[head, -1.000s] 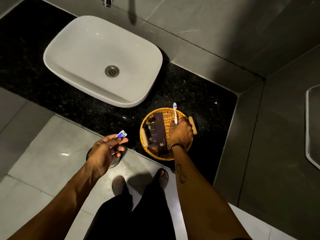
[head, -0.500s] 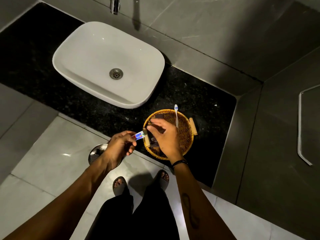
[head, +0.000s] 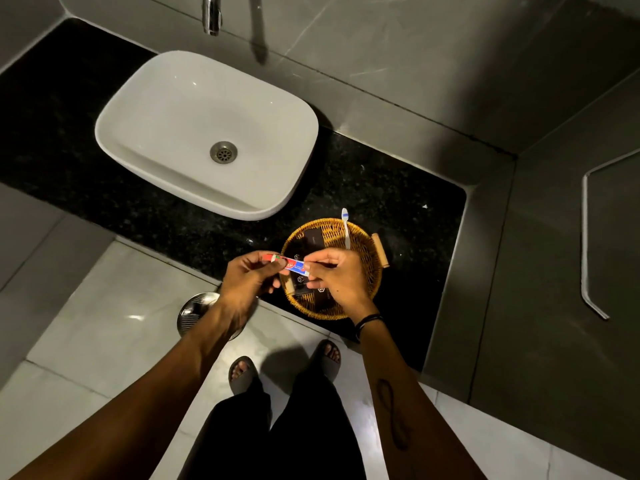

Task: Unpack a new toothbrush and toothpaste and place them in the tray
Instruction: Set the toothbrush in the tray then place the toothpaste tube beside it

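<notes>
Toothbrush [head: 345, 227] already lies in the wicker tray [head: 367, 251], lower centre. I see both hands' fingers pinching the toothpaste box [head: 290, 264], left hand [head: 247, 278] and right hand [head: 337, 277], above the tray; I judge unboxing and placing remain.

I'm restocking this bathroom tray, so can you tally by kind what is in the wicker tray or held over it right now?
Toothbrush: 1, in the wicker tray, head over its far rim
Toothpaste packet: 1, held between the left hand and the right hand
Dark boxes: at least 3, partly hidden by the hands
Total: at least 5
</notes>
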Demonstrator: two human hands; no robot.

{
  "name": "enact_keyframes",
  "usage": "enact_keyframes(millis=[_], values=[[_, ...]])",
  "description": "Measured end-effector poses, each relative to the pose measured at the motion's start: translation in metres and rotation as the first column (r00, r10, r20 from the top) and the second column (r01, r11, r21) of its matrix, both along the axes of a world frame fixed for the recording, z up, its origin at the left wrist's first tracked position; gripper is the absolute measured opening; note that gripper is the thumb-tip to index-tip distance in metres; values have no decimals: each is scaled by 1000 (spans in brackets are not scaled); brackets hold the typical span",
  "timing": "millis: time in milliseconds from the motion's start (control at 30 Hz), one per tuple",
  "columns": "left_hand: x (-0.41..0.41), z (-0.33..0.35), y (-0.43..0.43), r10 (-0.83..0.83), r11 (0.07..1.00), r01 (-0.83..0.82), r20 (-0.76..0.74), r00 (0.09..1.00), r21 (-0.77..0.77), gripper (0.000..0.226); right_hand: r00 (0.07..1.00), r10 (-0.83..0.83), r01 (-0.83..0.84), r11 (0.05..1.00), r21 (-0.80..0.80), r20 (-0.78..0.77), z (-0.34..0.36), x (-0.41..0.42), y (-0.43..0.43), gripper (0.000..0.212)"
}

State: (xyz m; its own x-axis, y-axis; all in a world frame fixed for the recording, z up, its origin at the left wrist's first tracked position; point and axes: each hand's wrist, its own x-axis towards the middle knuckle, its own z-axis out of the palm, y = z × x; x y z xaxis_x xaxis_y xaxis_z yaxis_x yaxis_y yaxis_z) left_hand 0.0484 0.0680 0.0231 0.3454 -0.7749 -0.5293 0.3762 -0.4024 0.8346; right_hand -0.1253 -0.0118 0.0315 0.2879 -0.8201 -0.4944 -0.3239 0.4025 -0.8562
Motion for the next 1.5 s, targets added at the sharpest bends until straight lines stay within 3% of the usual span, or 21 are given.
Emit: enact_keyframes(millis=[167,533,733,933,1067,1167,1500], values=[[-7,-2,-11,123,992,-123,-8,992,-10,15,999,-49,49,998,27,21,-3,-16,-1,17],[-14,-9,-34,33,999,-33,-16,999,22,17,991,-131,130,991,29,39,-8,-41,-10,17],[-21,-16,-51,-51,999,50,74,996,19,10,997,-8,9,1000,2,-70,-25,-49,-10,18],[-22,-13,-66,-11,999,6,83,997,53,11,889,-363,373,928,-20,-278,-60,-44,-7,11],[-13,-15,-51,89,991,-99,108,990,94,10,818,-376,357,925,-129,-436,-73,-34,-9,10],[-4,-20,-36,138,982,-153,133,981,111,11,808,-365,336,930,-149,-462,-76,-27,-8,5],[6,-28,-15,45,988,-67,159,986,140,11,815,-305,233,951,-204,-492,-81,-21,-6,3]])
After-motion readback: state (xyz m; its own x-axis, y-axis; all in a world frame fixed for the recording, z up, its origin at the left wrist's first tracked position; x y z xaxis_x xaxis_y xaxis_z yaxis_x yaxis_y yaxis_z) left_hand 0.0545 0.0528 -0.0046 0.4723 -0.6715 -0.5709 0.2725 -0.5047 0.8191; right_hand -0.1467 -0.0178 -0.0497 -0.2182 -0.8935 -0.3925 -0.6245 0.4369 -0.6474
